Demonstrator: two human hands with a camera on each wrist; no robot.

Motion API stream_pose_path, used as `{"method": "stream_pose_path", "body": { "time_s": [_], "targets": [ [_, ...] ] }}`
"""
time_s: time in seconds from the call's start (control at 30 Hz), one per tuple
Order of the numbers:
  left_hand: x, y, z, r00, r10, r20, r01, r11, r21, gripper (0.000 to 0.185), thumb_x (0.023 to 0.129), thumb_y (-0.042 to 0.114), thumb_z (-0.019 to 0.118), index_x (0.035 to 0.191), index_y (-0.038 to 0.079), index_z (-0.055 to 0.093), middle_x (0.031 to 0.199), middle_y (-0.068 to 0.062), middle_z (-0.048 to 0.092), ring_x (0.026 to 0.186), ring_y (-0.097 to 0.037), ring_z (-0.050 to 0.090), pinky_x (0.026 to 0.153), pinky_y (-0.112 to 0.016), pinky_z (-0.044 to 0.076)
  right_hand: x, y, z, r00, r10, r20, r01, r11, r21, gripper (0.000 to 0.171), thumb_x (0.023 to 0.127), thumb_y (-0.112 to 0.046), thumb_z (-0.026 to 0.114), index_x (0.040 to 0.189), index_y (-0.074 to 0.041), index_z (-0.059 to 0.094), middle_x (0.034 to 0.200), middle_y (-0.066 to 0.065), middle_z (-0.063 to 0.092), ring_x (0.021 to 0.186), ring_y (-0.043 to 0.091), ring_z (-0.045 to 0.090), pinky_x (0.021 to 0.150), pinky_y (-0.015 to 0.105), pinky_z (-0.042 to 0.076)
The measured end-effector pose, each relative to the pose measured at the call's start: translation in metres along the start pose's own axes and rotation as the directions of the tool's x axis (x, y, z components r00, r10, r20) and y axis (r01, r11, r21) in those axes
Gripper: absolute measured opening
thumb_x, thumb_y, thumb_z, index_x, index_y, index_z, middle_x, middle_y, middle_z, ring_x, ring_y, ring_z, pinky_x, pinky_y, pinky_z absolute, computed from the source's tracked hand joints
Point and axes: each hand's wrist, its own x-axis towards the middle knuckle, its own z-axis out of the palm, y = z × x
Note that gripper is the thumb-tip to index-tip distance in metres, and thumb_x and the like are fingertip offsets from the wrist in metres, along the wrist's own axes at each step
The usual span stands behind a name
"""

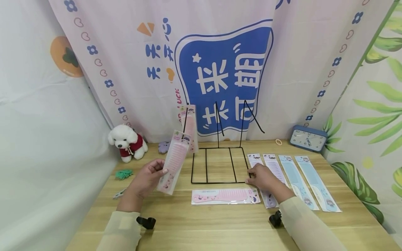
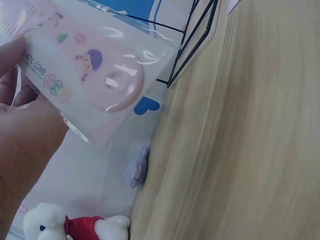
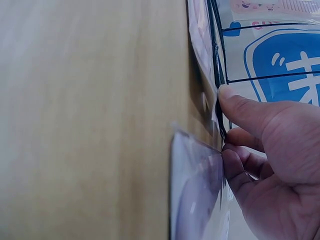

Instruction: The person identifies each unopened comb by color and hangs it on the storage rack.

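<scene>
Left hand (image 1: 146, 179) fingers clamped on a packaged pink comb (image 1: 173, 162), raised off the surface (image 1: 220, 223), left of the wire rack (image 1: 218, 164). Right hand (image 1: 263, 177) fingers pinch the rack's front right corner. Farther back, another pink comb (image 1: 190, 127) hangs on the rack.

"PLASTIC COMB" on comb packet (image 2: 80, 75)

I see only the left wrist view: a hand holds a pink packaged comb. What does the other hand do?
Observer: The right hand pinches the near right corner of the black wire rack.
Operator: Is any comb already on the rack?
Observer: Yes, one pink packaged comb hangs on its left upright.
Operator: Are more combs on the table?
Observer: One pink comb lies before the rack; four more lie to its right.
</scene>
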Motion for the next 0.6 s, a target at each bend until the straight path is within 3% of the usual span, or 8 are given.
{"method": "stream_pose_path", "body": {
  "time_s": [0.17,0.27,0.47,0.6],
  "targets": [
    [0.010,0.002,0.006,0.997,-0.060,-0.054,0.059,0.998,-0.013,0.016,0.110,-0.001,0.055,0.120,0.010,0.060,0.115,0.001,0.056,0.113,-0.014,0.054,0.096,-0.021,0.053,0.000,0.001,0.000,1.000,0.003,0.000,-0.003,1.000,0.002,0.050,0.099,-0.025,0.083,0.139,0.003,0.072,0.128,0.019,0.069,0.119,0.036,0.068,0.104,0.055,0.058],
    [0.020,0.005,0.014,0.989,-0.080,-0.121,0.077,0.996,-0.034,0.017,0.111,-0.002,0.054,0.123,0.008,0.060,0.117,0.000,0.054,0.114,-0.013,0.054,0.096,-0.020,0.054,0.000,0.001,0.000,1.000,0.001,-0.003,-0.001,1.000,-0.001,0.050,0.099,-0.024,0.083,0.139,0.004,0.072,0.127,0.019,0.069,0.119,0.036,0.068,0.104,0.056,0.058],
    [0.046,0.014,0.031,0.946,-0.130,-0.297,0.112,0.991,-0.078,0.013,0.112,0.001,0.056,0.124,0.005,0.060,0.113,0.005,0.059,0.112,-0.009,0.056,0.095,-0.019,0.054,0.001,0.002,0.000,1.000,-0.009,-0.007,0.009,1.000,-0.007,0.049,0.099,-0.024,0.084,0.138,0.004,0.072,0.125,0.018,0.069,0.115,0.032,0.068,0.101,0.054,0.058],
    [0.063,0.021,0.039,0.924,-0.149,-0.353,0.132,0.989,-0.074,0.018,0.112,0.002,0.056,0.129,0.001,0.060,0.115,0.003,0.060,0.113,-0.011,0.056,0.095,-0.021,0.054,0.001,0.002,0.000,1.000,-0.016,-0.002,0.016,1.000,-0.008,0.049,0.099,-0.024,0.084,0.138,0.004,0.072,0.124,0.018,0.070,0.113,0.032,0.068,0.100,0.054,0.058]
  ]
}}
